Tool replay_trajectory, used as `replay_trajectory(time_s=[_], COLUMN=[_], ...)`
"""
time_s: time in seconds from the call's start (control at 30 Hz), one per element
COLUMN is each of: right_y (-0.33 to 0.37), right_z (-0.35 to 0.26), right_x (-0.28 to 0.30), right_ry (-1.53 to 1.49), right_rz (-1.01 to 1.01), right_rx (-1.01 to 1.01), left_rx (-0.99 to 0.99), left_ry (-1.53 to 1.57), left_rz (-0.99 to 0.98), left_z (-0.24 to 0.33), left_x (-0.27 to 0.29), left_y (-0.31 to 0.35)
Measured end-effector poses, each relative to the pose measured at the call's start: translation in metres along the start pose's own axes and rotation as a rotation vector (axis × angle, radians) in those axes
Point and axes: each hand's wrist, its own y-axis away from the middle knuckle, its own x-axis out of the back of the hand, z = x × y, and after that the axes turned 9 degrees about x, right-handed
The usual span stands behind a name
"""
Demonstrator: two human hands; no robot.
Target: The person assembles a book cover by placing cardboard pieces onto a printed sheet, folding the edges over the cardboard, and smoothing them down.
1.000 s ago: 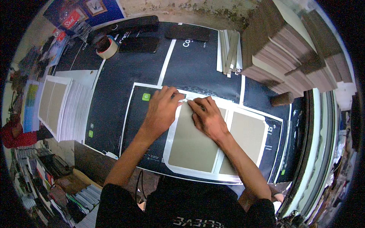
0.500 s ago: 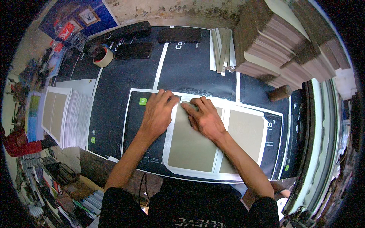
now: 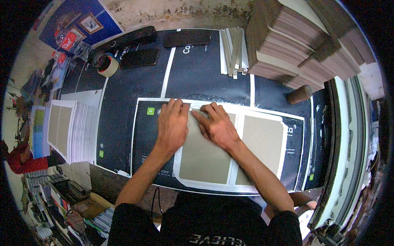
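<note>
A book cover blank lies in front of me: a white cover sheet [image 3: 177, 163] with two grey boards on it, the left board [image 3: 205, 162] and the right board [image 3: 262, 143], and a narrow gap between them. The sheet's margins are folded over the boards' edges along the near and right sides. At its far left corner my left hand [image 3: 173, 127] is closed, fingers bent and pressed down at the sheet's edge. Close beside it, my right hand [image 3: 217, 126] rests over the left board's far end, thumb and curled fingers at the same margin. The fingertips' exact grip is partly hidden.
Under the cover is a dark printed sheet [image 3: 143, 139] on a dark tabletop. A stack of covers [image 3: 61, 129] stands left, tall board stacks [image 3: 283, 37] at the far right. Tape rolls [image 3: 108, 67], phones [image 3: 139, 58], board strips [image 3: 234, 51] and a brown cylinder [image 3: 300, 94] lie beyond.
My left hand has straightened a little and its fingers sit flatter near the corner. My right hand stays at the far margin, with its thumb still stretched toward the corner. The view has shifted slightly.
</note>
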Motion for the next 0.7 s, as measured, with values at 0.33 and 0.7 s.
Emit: replay_trajectory(time_s=[0.33,0.7], right_y=[-0.004,-0.009], right_z=[-0.004,-0.004], right_x=[0.005,0.015], right_ry=[-0.088,-0.210], right_rz=[-0.046,-0.169], right_rx=[-0.147,-0.216], left_rx=[0.038,0.100], left_ry=[-0.009,0.249], left_rz=[0.061,0.051], left_z=[0.024,0.030], left_x=[-0.014,-0.012], left_y=[0.024,0.050])
